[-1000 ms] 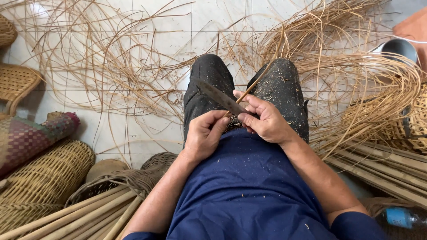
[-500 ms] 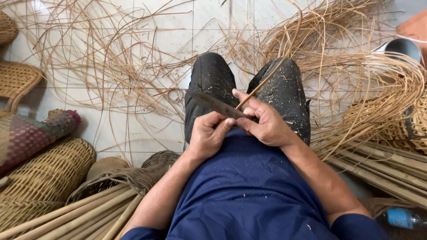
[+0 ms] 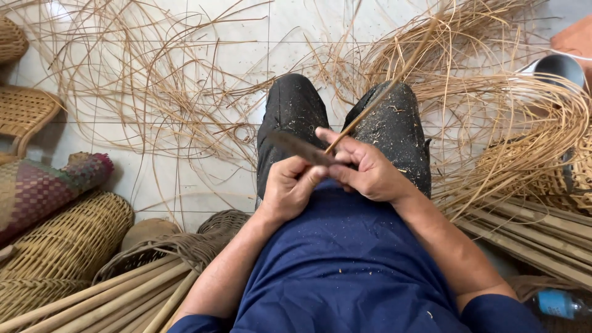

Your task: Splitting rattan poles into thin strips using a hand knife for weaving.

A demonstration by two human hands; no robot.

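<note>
**Knife against cane in my lap**

While woven baskets sit at the left, my left hand closes on the dark knife, and my right hand pinches the cane strip over my knees.

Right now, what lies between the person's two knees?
In the head view, between the left knee and right knee shows tiled floor with loose cane strands.
</note>
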